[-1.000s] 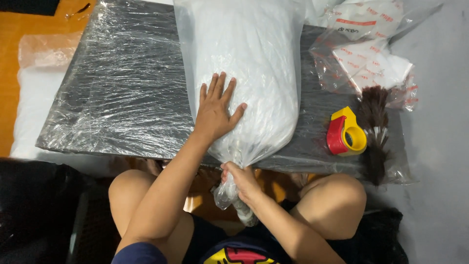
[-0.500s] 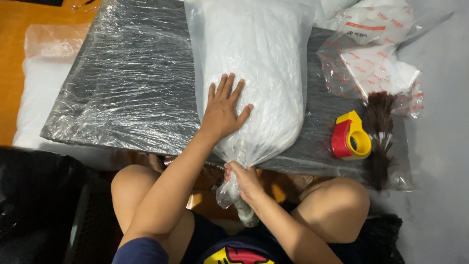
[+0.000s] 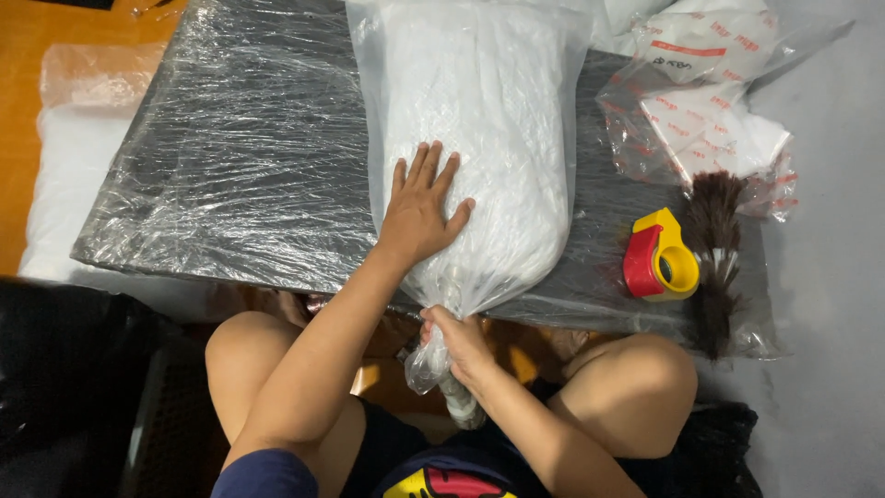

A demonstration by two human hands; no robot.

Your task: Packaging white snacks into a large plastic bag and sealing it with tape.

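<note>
We note little has changed since a second ago: our left hand (image 3: 419,210) still presses flat, fingers spread, on the white filled bag (image 3: 479,157) lying mid-surface (image 3: 230,175), while our right hand (image 3: 458,339) at 6 o'clock stays clenched around its gathered neck (image 3: 441,318), so the closing seems held steady.

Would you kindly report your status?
Left hand flat on white stuffed clear plastic bag. Right hand gripping its twisted neck. Red-yellow tape dispenser beside, apart.
</note>
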